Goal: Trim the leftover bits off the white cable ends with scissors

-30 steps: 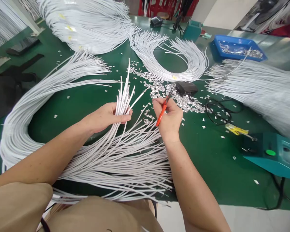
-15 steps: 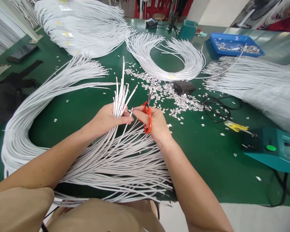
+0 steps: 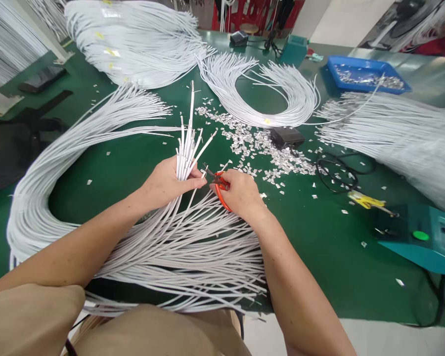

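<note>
Loose tan top (image 3: 163, 331), plain cloth, one even shade across front; left sleeve (image 3: 35, 316) same tan, short, wide, ending near elbow; left forearm (image 3: 107, 235) and right forearm (image 3: 292, 267) bare; left hand (image 3: 166, 182) and right hand (image 3: 242, 197) bare too; narrow dark strap (image 3: 70, 347) or cord beside top, kind unclear

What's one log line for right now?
left hand: holding white wires; right hand: holding orange cutters; tips: near one wire end; green table: scattered shiny bits

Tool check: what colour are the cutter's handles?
The handles are orange-red, clearest in the head view.
</note>
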The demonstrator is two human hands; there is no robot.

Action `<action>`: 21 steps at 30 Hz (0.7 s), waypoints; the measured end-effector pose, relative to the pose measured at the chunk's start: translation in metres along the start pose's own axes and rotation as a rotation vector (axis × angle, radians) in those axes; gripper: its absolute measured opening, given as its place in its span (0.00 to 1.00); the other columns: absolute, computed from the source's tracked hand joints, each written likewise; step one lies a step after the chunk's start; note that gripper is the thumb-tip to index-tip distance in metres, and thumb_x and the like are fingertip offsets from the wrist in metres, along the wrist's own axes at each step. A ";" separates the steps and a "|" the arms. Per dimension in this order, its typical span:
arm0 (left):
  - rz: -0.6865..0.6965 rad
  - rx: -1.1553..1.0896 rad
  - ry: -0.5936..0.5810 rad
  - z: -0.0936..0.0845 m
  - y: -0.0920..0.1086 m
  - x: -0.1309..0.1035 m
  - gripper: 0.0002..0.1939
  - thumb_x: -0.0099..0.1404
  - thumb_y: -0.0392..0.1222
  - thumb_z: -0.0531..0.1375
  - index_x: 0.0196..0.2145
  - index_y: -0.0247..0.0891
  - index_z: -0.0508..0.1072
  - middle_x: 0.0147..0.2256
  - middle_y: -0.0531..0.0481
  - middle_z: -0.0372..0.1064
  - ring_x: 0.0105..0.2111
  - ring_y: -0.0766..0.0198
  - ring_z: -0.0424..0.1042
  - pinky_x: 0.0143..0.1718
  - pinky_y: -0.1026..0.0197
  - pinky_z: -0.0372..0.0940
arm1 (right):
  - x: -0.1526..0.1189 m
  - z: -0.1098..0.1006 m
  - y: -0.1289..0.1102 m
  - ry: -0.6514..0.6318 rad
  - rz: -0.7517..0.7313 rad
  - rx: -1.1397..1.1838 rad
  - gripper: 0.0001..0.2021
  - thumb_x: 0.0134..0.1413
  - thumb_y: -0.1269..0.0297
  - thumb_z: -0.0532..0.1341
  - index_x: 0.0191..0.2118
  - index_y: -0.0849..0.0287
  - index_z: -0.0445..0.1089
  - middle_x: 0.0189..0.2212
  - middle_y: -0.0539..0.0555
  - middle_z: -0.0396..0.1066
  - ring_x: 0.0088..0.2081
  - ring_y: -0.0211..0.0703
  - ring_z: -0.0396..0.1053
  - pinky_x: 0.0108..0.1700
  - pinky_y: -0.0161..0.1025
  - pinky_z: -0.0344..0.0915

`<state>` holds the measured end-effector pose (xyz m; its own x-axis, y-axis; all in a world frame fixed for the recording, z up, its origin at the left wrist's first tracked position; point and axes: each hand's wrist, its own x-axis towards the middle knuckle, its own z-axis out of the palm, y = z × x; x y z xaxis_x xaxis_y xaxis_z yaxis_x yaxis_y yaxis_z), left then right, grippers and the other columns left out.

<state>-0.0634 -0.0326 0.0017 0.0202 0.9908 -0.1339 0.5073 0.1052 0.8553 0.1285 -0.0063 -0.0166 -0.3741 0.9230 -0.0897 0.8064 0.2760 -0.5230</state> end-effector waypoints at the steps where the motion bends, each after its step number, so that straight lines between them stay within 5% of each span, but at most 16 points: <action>1: 0.005 0.024 0.005 0.000 0.000 0.000 0.14 0.52 0.50 0.68 0.30 0.39 0.71 0.35 0.49 0.76 0.36 0.56 0.74 0.43 0.54 0.66 | 0.000 0.000 0.001 0.001 -0.016 -0.034 0.11 0.54 0.60 0.60 0.25 0.59 0.69 0.30 0.53 0.72 0.30 0.39 0.65 0.30 0.36 0.52; 21: -0.023 -0.215 -0.023 0.002 -0.002 0.001 0.14 0.54 0.47 0.68 0.32 0.39 0.69 0.29 0.51 0.76 0.34 0.58 0.76 0.43 0.54 0.68 | -0.002 -0.005 -0.002 -0.017 -0.005 -0.168 0.14 0.56 0.57 0.59 0.25 0.58 0.69 0.24 0.52 0.70 0.26 0.38 0.63 0.27 0.35 0.49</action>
<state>-0.0630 -0.0319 -0.0008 0.0311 0.9860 -0.1640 0.3125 0.1462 0.9386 0.1300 -0.0071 -0.0112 -0.3847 0.9173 -0.1026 0.8692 0.3226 -0.3748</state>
